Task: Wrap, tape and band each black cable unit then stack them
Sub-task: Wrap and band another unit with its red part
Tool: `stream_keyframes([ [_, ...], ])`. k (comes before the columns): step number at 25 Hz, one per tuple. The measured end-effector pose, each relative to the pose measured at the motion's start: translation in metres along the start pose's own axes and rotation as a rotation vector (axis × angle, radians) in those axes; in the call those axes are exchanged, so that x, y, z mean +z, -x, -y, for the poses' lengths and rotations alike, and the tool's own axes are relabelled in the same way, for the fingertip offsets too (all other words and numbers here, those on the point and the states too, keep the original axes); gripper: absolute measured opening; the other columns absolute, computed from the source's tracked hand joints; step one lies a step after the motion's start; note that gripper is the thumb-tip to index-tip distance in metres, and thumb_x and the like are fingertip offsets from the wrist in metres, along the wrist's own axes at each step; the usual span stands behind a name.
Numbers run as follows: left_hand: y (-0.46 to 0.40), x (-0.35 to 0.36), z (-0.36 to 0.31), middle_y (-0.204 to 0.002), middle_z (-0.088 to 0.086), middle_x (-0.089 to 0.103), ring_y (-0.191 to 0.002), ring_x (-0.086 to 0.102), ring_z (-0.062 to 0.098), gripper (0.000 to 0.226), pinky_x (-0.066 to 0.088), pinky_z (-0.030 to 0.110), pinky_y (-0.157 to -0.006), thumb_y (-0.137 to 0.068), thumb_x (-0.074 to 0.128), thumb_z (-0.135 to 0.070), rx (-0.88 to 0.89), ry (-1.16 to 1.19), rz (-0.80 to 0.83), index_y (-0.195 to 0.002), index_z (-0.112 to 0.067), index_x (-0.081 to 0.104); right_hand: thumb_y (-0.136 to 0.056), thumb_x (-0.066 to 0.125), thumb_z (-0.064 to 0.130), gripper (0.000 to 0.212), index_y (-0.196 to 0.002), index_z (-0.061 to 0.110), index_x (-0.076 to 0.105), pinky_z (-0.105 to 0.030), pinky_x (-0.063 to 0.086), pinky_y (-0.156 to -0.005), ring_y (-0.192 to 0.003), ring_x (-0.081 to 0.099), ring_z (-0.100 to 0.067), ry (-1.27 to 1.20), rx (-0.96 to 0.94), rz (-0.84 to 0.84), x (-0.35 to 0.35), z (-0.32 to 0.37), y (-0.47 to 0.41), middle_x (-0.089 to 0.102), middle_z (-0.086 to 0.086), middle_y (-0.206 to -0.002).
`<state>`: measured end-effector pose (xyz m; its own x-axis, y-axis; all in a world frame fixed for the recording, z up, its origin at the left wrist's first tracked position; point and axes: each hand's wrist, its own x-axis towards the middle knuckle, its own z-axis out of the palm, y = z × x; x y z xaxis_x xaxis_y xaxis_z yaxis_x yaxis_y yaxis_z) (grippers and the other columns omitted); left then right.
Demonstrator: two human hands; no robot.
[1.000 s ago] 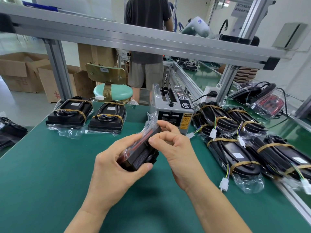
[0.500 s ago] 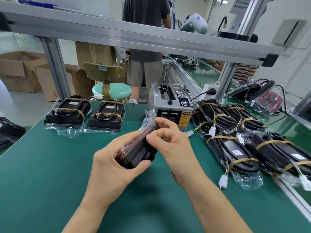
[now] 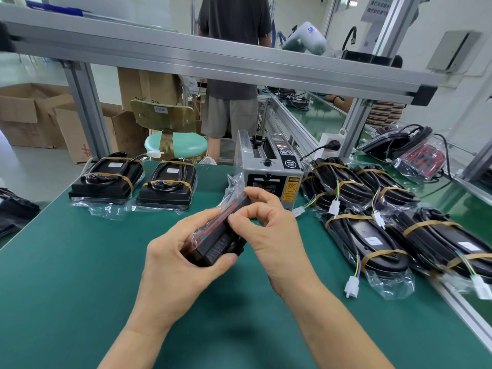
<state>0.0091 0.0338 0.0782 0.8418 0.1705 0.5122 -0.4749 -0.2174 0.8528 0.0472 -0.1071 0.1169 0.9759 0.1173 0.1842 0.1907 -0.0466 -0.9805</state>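
My left hand (image 3: 175, 258) grips a black cable unit (image 3: 217, 242) in a clear plastic bag, held on edge above the middle of the green table (image 3: 66, 275). My right hand (image 3: 269, 222) pinches the bag at the unit's upper side with thumb and forefinger. The bag's loose end (image 3: 235, 186) sticks up behind the fingers. Two banded units (image 3: 105, 178) (image 3: 166, 186) lie at the back left. Several banded units with white connectors (image 3: 367, 235) lie in a group on the right.
A grey tape dispenser (image 3: 269, 171) stands just behind my hands. An aluminium frame beam (image 3: 213, 59) crosses overhead. A person (image 3: 234, 62) stands behind the table beside a green stool (image 3: 175, 145). Cardboard boxes (image 3: 29, 113) sit on the floor at left.
Both hands have stayed in place around the bagged unit. My right fingers have shifted slightly along the bag's top edge.
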Motion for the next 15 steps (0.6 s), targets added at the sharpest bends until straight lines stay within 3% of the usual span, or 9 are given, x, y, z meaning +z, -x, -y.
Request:
stream_keyframes([
  [4,0.0007,0.0007,-0.0013,-0.110,-0.008,0.071,-0.100,0.067,0.011,0.063,0.049,0.020,-0.089,-0.055,0.085,-0.028,0.008,0.016,0.005,-0.115,-0.028,0.067,-0.074,0.069,-0.008,0.042,-0.105,0.018,0.057,-0.015,0.046,-0.080,-0.097,0.060,-0.003,-0.248,0.089,-0.038,0.0006,-0.0026,-0.0026,0.063,0.002,-0.107],
  [9,-0.0001,0.0002,-0.0023,-0.110,-0.009,0.071,-0.100,0.067,0.010,0.062,0.050,0.018,-0.088,-0.055,0.083,-0.031,0.017,0.046,0.007,-0.115,-0.032,0.067,-0.081,0.067,-0.003,0.036,-0.109,0.018,0.058,-0.010,0.046,-0.072,-0.089,0.060,-0.002,-0.279,0.108,-0.016,0.0064,-0.0012,-0.0020,0.064,-0.002,-0.106],
  [11,0.0006,-0.0013,-0.0035,-0.109,-0.010,0.071,-0.098,0.067,0.008,0.062,0.050,0.016,-0.086,-0.055,0.083,-0.032,0.016,0.044,0.000,-0.114,-0.036,0.067,-0.077,0.072,0.003,0.038,-0.107,0.023,0.058,-0.015,0.048,-0.078,-0.094,0.060,-0.007,-0.253,0.072,0.015,0.0084,-0.0030,0.0022,0.061,-0.005,-0.112],
  [14,0.0007,-0.0052,-0.0032,-0.107,-0.011,0.071,-0.094,0.068,0.007,0.062,0.050,0.014,-0.083,-0.053,0.083,-0.033,-0.002,0.064,-0.016,-0.112,-0.040,0.067,-0.063,0.076,0.015,0.053,-0.111,0.029,0.057,-0.038,0.045,-0.102,-0.115,0.055,-0.021,-0.121,0.004,0.103,0.0074,-0.0011,0.0050,0.054,-0.009,-0.125],
  [15,0.0011,-0.0065,-0.0029,-0.107,-0.010,0.071,-0.095,0.068,0.007,0.062,0.050,0.015,-0.083,-0.053,0.083,-0.032,-0.007,0.072,-0.012,-0.112,-0.039,0.067,-0.063,0.078,0.013,0.057,-0.113,0.028,0.056,-0.039,0.042,-0.105,-0.118,0.053,-0.021,-0.106,0.005,0.121,0.0048,0.0002,0.0028,0.054,-0.009,-0.127],
])
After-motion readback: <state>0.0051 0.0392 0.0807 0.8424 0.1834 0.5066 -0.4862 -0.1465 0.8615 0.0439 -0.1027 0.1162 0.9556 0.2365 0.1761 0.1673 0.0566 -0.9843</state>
